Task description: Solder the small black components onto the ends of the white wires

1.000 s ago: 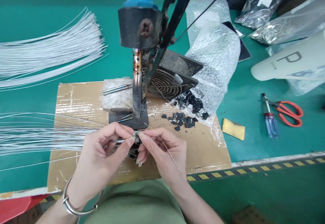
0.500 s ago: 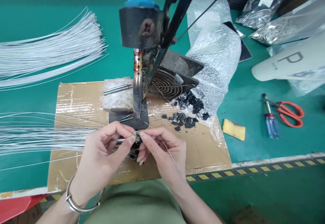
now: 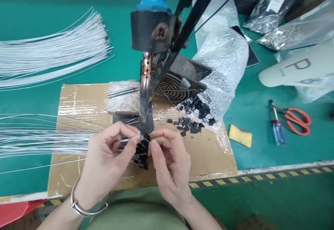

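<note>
The head view showed the left hand [image 3: 112, 155] pinching a small piece [image 3: 140, 136] with a fine metallic strand [image 3: 145, 139], over blocky black connectors [image 3: 144, 165] on tape-glossed brown cardboard [image 3: 208, 157]. The right hand [image 3: 171, 162] curled narrowly just beside, its grip on the strand impossible to tell. Slender white wires [image 3: 70, 142] stretched leftward across the smooth green bench [image 3: 33, 101].

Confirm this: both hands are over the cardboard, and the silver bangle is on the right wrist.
Wrong wrist: the head view shows the silver bangle around the left wrist. The left hand and right hand are indeed over the cardboard.
</note>
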`<act>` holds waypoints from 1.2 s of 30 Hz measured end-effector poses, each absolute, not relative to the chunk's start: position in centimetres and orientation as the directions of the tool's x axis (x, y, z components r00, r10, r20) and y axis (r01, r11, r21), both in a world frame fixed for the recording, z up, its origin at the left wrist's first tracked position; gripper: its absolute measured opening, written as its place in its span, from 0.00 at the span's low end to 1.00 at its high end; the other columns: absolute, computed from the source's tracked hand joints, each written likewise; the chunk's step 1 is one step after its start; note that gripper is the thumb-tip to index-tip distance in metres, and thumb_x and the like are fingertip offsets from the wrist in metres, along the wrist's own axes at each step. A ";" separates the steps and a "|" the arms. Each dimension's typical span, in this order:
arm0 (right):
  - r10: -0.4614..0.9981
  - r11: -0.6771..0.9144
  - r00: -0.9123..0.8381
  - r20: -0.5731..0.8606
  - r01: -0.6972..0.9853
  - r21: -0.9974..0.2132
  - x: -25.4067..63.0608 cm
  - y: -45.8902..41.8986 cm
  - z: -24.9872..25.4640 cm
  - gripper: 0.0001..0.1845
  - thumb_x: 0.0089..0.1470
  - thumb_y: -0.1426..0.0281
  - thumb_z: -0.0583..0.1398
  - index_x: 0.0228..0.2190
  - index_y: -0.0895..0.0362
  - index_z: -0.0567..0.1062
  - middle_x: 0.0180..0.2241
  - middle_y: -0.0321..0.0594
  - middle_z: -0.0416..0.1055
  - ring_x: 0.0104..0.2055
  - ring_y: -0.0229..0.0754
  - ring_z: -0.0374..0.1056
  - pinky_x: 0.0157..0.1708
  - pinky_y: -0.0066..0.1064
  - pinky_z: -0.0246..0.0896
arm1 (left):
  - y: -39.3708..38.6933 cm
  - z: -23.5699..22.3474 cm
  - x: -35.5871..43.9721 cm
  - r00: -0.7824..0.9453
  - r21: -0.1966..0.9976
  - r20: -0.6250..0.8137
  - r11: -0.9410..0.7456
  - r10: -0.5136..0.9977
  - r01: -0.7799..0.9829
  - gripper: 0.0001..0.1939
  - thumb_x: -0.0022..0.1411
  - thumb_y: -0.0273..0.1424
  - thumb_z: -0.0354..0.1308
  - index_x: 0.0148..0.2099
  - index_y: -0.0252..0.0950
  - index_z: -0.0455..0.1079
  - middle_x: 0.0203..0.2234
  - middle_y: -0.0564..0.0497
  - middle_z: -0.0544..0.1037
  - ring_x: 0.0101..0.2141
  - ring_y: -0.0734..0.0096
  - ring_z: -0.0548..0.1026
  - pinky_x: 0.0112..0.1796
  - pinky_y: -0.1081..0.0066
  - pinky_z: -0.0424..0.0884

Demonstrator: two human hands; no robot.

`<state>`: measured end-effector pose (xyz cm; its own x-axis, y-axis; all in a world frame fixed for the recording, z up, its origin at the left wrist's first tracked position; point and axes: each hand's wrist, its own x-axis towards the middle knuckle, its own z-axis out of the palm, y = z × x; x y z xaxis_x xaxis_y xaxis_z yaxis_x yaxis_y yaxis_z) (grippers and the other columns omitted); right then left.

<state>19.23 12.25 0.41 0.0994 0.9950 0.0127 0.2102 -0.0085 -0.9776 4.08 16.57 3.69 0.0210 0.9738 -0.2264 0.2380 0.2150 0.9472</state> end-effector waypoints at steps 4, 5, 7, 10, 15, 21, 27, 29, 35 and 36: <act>0.974 0.107 0.147 0.172 0.368 -0.924 19.4 13.0 0.6 0.08 0.64 0.75 0.60 0.32 0.54 0.68 0.28 0.32 0.67 0.27 0.33 0.64 0.27 0.25 0.62 | 16.6 3.8 4.1 -0.012 0.947 -0.212 0.208 0.977 0.244 0.05 0.61 0.29 0.67 0.32 0.38 0.76 0.33 0.55 0.83 0.32 0.79 0.79 0.34 0.85 0.72; 0.966 0.142 0.151 0.210 0.370 -0.918 19.4 13.1 0.7 0.08 0.63 0.77 0.60 0.32 0.54 0.69 0.30 0.34 0.68 0.30 0.34 0.67 0.31 0.26 0.66 | 16.6 3.8 4.1 -0.018 0.946 -0.211 0.209 0.977 0.249 0.05 0.61 0.29 0.67 0.32 0.38 0.76 0.33 0.55 0.83 0.31 0.79 0.78 0.33 0.84 0.72; 0.951 0.192 0.162 0.263 0.358 -0.914 19.3 13.3 0.9 0.08 0.62 0.79 0.60 0.33 0.54 0.70 0.36 0.39 0.74 0.39 0.38 0.74 0.40 0.29 0.72 | 16.7 3.9 4.2 -0.022 0.944 -0.205 0.203 0.979 0.262 0.05 0.61 0.30 0.67 0.32 0.38 0.76 0.32 0.55 0.83 0.31 0.79 0.78 0.32 0.83 0.72; 0.949 0.211 0.164 0.268 0.301 -0.930 19.2 13.4 1.0 0.10 0.60 0.81 0.62 0.34 0.54 0.69 0.45 0.43 0.79 0.49 0.41 0.78 0.50 0.34 0.74 | 16.8 4.0 4.3 -0.023 0.942 -0.200 0.199 0.979 0.270 0.05 0.61 0.30 0.66 0.32 0.39 0.76 0.33 0.55 0.83 0.30 0.78 0.77 0.31 0.81 0.70; 0.968 0.155 0.173 0.184 0.170 -0.973 19.0 13.4 1.0 0.11 0.61 0.81 0.63 0.33 0.53 0.70 0.47 0.40 0.82 0.49 0.40 0.81 0.50 0.32 0.76 | 17.0 4.1 4.3 -0.035 0.945 -0.182 0.184 0.983 0.271 0.05 0.61 0.28 0.66 0.32 0.39 0.76 0.33 0.55 0.82 0.31 0.77 0.77 0.30 0.80 0.69; 0.978 0.112 0.172 0.122 0.070 -0.991 19.1 13.8 0.9 0.10 0.62 0.79 0.63 0.33 0.53 0.71 0.49 0.43 0.83 0.52 0.44 0.80 0.54 0.37 0.76 | 17.3 4.3 4.3 -0.041 0.946 -0.180 0.184 0.983 0.268 0.05 0.62 0.27 0.66 0.32 0.39 0.76 0.32 0.55 0.81 0.30 0.77 0.75 0.29 0.78 0.68; 0.981 0.081 0.172 0.084 0.029 -0.996 19.2 14.5 1.4 0.10 0.62 0.77 0.63 0.31 0.53 0.71 0.48 0.42 0.83 0.50 0.44 0.81 0.54 0.39 0.76 | 17.9 4.6 4.5 -0.051 0.952 -0.158 0.166 0.986 0.256 0.04 0.61 0.26 0.66 0.33 0.39 0.76 0.33 0.55 0.82 0.31 0.76 0.78 0.31 0.78 0.71; 0.982 0.077 0.169 0.081 0.032 -0.997 19.2 14.7 1.6 0.10 0.62 0.77 0.63 0.31 0.53 0.71 0.48 0.42 0.83 0.50 0.44 0.81 0.54 0.39 0.76 | 18.1 4.6 4.6 -0.047 0.956 -0.155 0.162 0.987 0.243 0.05 0.61 0.25 0.66 0.32 0.39 0.76 0.33 0.56 0.82 0.32 0.77 0.78 0.32 0.80 0.71; 0.980 0.099 0.172 0.104 0.036 -0.994 19.3 15.0 1.8 0.10 0.62 0.78 0.63 0.31 0.53 0.71 0.49 0.42 0.83 0.51 0.44 0.81 0.54 0.39 0.76 | 18.3 5.0 4.6 -0.057 0.960 -0.164 0.172 0.985 0.221 0.06 0.60 0.25 0.67 0.33 0.40 0.75 0.32 0.58 0.81 0.32 0.80 0.78 0.32 0.83 0.72; 0.979 0.104 0.171 0.109 0.040 -0.994 19.3 15.0 1.8 0.10 0.62 0.78 0.63 0.31 0.53 0.71 0.49 0.42 0.83 0.51 0.45 0.81 0.54 0.40 0.76 | 18.3 5.0 4.6 -0.058 0.961 -0.160 0.169 0.985 0.217 0.06 0.60 0.24 0.67 0.33 0.40 0.75 0.31 0.58 0.81 0.32 0.80 0.78 0.31 0.83 0.71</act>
<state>19.26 15.00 1.84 0.1708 0.9792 0.1095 0.0401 0.1041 -0.9938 4.55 18.32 4.98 -0.0579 0.9854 -0.1600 0.2168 0.1689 0.9615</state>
